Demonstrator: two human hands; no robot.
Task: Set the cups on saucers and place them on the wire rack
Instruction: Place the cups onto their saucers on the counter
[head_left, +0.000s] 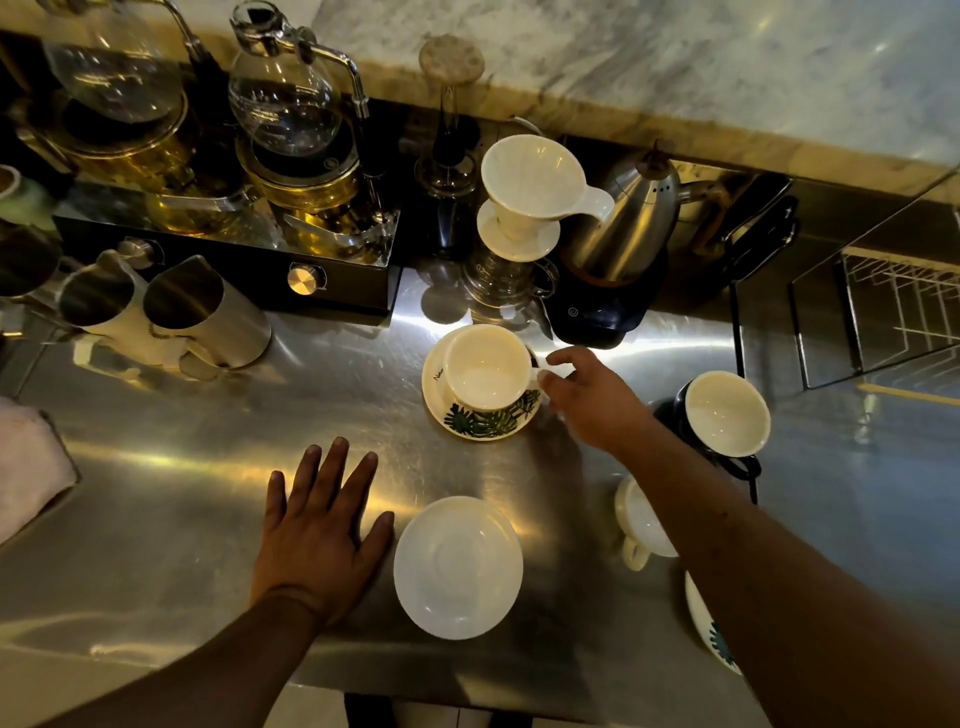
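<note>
A white cup (485, 374) sits on a leaf-patterned saucer (483, 423) in the middle of the steel counter. My right hand (587, 400) pinches the cup's handle. My left hand (322, 530) lies flat on the counter, fingers spread, holding nothing. Just right of it lies a plain white saucer (458, 567) with nothing on it. A dark cup with a white inside (726, 413) stands to the right. Another white cup (641, 519) is partly hidden under my right forearm. A second leaf-patterned saucer (709, 623) peeks out at the counter's front right. The wire rack (904, 296) is at the far right.
Behind the cups stand a white dripper on a glass server (524, 202), a steel kettle on a black base (628, 223), two siphon brewers (291, 130) and steel milk jugs (202, 312). A cloth (26, 467) lies at the left edge.
</note>
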